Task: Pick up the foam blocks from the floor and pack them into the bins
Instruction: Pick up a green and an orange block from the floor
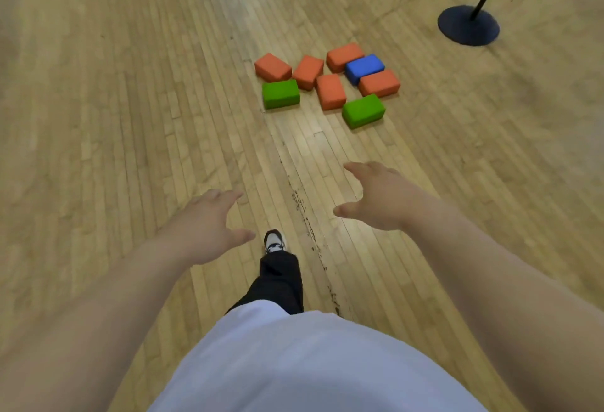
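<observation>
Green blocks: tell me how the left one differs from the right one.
The left green block lies farther from the camera; the right green block lies nearer. The left green block sits nearly level across the picture; the right green block is angled, its right end farther away. Both are the same shape and colour and lie flat on the wooden floor.

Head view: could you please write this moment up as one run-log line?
left hand: open, empty | right hand: open, empty | foam blocks: clustered on floor ahead, untouched | bins: not in view
</observation>
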Motion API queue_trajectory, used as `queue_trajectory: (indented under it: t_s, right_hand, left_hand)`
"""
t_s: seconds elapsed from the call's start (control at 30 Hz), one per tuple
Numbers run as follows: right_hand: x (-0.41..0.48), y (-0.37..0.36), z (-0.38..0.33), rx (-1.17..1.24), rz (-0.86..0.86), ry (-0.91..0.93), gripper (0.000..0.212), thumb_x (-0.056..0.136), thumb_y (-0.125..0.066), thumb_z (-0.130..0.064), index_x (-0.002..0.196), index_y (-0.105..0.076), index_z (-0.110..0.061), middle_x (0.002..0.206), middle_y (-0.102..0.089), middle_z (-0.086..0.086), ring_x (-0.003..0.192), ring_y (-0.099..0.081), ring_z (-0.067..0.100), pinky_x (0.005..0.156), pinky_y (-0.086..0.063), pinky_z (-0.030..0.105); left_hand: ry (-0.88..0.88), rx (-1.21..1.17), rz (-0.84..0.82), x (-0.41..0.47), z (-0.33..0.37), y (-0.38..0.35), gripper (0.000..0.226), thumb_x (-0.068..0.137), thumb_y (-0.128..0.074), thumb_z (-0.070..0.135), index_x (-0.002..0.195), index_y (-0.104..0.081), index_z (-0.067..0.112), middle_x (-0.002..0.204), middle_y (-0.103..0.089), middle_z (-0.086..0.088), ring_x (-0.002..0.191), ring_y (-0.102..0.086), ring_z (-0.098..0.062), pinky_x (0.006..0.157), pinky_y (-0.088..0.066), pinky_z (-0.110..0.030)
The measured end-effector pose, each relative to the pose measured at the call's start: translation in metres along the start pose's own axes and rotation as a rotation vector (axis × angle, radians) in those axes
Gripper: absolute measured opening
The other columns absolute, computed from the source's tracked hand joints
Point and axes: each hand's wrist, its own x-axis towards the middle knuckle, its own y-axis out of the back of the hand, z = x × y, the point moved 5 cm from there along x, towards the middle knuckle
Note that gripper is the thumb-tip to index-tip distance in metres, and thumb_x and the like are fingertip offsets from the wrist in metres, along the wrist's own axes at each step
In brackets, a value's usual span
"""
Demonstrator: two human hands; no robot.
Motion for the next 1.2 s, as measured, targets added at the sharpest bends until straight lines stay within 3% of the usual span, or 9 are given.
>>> queue_trajectory:
  t_s: [0.23, 0.6, 0.8, 0.97, 1.2]
  right_hand:
    - [0.139, 0.065, 0.052, 0.068, 0.004, -0.138, 0.096, 0.085, -0.066, -0.066, 0.160, -0.015, -0.035, 0.165, -0.025, 0.002, 0.148, -0.029, 0.032, 0.115, -0.035, 0.054]
    - [0.298, 0.186, 0.139, 0.216, 0.007, -0.338, 0.098, 0.084, -0.067, -0.066, 0.161, -0.015, -0.034, 0.165, -0.022, 0.004, 0.146, -0.032, 0.032, 0.114, -0.038, 0.053]
    - [0.432, 0.245, 0.203, 0.134, -0.056, -0.249, 0.098, 0.083, -0.067, -0.065, 0.161, -0.017, -0.034, 0.166, -0.022, 0.004, 0.147, -0.029, 0.033, 0.114, -0.036, 0.052]
    - [0.553, 0.311, 0.256, -0.004, -0.138, -0.122, 0.100, 0.082, -0.069, -0.064, 0.161, -0.014, -0.034, 0.168, -0.017, 0.008, 0.150, -0.025, 0.035, 0.116, -0.035, 0.053]
    - [0.703, 0.381, 0.310, -0.156, -0.205, -0.038, 0.102, 0.079, -0.070, -0.063, 0.160, -0.014, -0.035, 0.166, -0.021, 0.008, 0.146, -0.030, 0.038, 0.112, -0.037, 0.055]
  left_hand:
    - [-0.090, 0.067, -0.073, 0.191, 0.041, 0.065, 0.090, 0.088, -0.066, 0.063, 0.160, -0.021, 0.035, 0.164, -0.027, 0.001, 0.149, -0.029, -0.022, 0.117, -0.034, -0.041]
    - [-0.328, 0.234, -0.137, 0.438, 0.176, 0.206, 0.094, 0.085, -0.071, 0.062, 0.161, -0.023, 0.033, 0.164, -0.029, -0.003, 0.148, -0.033, -0.025, 0.117, -0.033, -0.040]
    - [-0.183, 0.139, -0.216, 0.545, 0.205, 0.203, 0.097, 0.083, -0.069, 0.066, 0.161, -0.019, 0.036, 0.166, -0.024, -0.002, 0.151, -0.027, -0.025, 0.119, -0.033, -0.043]
    - [-0.002, -0.021, -0.170, 0.616, 0.249, 0.221, 0.096, 0.084, -0.071, 0.061, 0.161, -0.019, 0.037, 0.167, -0.022, 0.000, 0.149, -0.031, -0.024, 0.116, -0.036, -0.041]
    - [0.106, -0.110, -0.153, 0.714, 0.311, 0.242, 0.096, 0.084, -0.072, 0.061, 0.160, -0.020, 0.035, 0.164, -0.022, 0.003, 0.148, -0.029, -0.024, 0.113, -0.039, -0.045]
